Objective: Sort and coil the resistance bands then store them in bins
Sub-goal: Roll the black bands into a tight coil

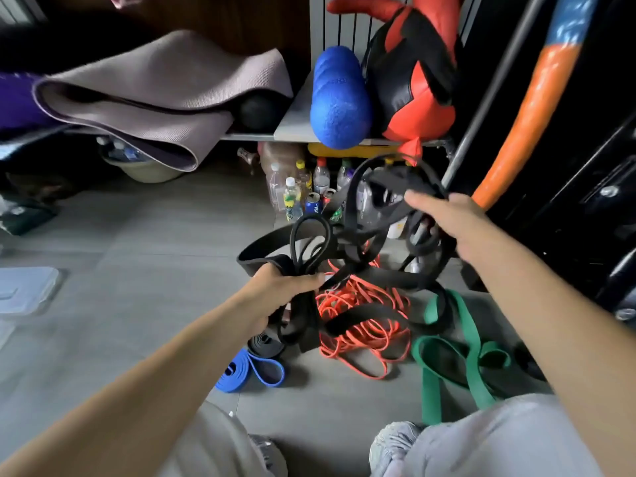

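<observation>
A tangle of black resistance bands [358, 249] hangs between my hands above the floor. My left hand [275, 287] grips a bunch of black loops at the tangle's lower left. Higher up on the right, my right hand [454, 225] holds another stretch of the black bands. Under the tangle lies a heap of thin orange bands [361, 325]. A wide green band [457, 352] sprawls on the floor to the right. A folded blue band [254, 370] and a coiled black band [263, 344] lie at the lower left of the heap.
A clear plastic bin lid [24, 290] lies on the floor at the left edge. Bottles and cans [303, 194] stand under a shelf holding a rolled mat [155, 98], a blue foam roller [339, 98] and a red-black bag [413, 77]. My knees fill the bottom.
</observation>
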`<state>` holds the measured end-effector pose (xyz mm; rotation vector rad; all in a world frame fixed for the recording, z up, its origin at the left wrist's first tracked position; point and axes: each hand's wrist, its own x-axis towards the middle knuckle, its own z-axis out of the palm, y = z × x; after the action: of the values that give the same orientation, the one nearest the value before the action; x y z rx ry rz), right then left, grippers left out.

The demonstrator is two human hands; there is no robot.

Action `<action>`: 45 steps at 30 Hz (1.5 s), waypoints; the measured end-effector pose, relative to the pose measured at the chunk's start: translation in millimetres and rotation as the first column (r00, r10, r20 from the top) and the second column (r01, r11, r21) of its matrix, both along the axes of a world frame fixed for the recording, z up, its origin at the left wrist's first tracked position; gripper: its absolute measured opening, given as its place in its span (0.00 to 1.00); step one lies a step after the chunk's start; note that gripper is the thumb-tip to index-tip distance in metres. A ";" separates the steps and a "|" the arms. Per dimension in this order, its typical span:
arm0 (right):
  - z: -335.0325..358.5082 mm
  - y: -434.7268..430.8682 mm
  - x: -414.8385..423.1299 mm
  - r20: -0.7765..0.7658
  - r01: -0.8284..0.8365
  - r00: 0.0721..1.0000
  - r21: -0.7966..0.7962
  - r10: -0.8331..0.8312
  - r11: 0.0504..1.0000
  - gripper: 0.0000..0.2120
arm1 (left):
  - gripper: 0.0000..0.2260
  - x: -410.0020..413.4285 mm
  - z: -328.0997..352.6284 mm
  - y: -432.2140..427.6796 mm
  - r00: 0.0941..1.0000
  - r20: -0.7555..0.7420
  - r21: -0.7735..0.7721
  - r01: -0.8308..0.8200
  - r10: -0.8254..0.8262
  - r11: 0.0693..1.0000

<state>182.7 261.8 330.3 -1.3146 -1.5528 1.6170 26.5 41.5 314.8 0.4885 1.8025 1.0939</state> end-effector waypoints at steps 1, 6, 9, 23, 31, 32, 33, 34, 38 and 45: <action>-6.3 1.4 1.5 0.041 0.041 0.998 -0.023 -0.040 0.999 0.13 | 0.07 0.0 1.5 0.5 1.000 0.011 0.030 -0.020 0.020 0.999; -3.8 14.0 9.8 -0.145 0.146 0.975 -0.159 -0.169 0.976 0.19 | 0.01 -8.1 9.9 4.6 0.971 -0.097 0.145 -0.204 0.219 0.968; -11.7 17.9 15.0 -0.133 0.167 0.974 -0.123 -0.183 0.978 0.17 | 0.04 -18.5 19.5 3.9 0.926 -0.161 0.224 -0.301 0.340 0.927; -29.8 30.7 38.1 -0.241 0.214 0.952 0.092 -0.187 0.972 0.03 | 0.07 -11.9 22.7 8.8 0.966 -0.252 0.050 -0.041 0.052 0.998; -26.2 37.2 36.0 -0.219 0.076 0.976 0.282 -0.013 0.956 0.14 | 0.12 -3.2 35.8 -0.8 0.913 -0.283 -0.234 0.230 -0.293 0.945; -29.6 43.1 36.0 -0.201 0.055 0.980 0.230 -0.008 0.972 0.22 | 0.11 -1.6 38.4 -2.0 0.936 -0.263 -0.145 0.200 -0.232 0.969; -32.7 47.7 35.9 -0.112 0.025 0.994 0.190 -0.003 0.982 0.31 | 0.11 0.5 41.1 -2.3 0.963 -0.212 -0.043 0.158 -0.164 0.987; -36.0 50.6 37.6 0.094 -0.027 0.996 0.183 0.010 0.983 0.38 | 0.11 3.4 43.5 -1.8 0.986 -0.135 0.050 0.106 -0.098 0.993; -43.2 24.7 39.1 0.816 -0.588 0.519 0.126 0.254 0.799 0.45 | 0.13 20.3 54.6 2.2 0.991 0.130 0.195 -0.054 0.029 0.979; -75.2 -103.3 -20.0 0.502 -0.943 0.188 -0.149 0.844 0.298 0.11 | 0.17 27.5 71.6 6.8 0.976 0.197 0.285 -0.150 0.095 0.947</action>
<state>162.7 158.5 255.1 -0.6103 -3.1909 1.6326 53.9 48.3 386.5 0.4414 1.5316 1.4623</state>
